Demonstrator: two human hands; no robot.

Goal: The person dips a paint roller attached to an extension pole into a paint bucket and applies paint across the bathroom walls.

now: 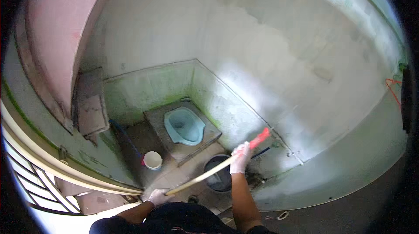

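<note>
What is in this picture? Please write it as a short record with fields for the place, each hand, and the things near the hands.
Place: small washroom with pale, stained walls
Left hand: white glove, closed around the near end of the long pale handle
Right hand: white glove, closed around the handle farther up, near its red end
Below the hands: dark bucket
Floor fixture: blue squat toilet on a raised slab
Also near: small white pail
</note>
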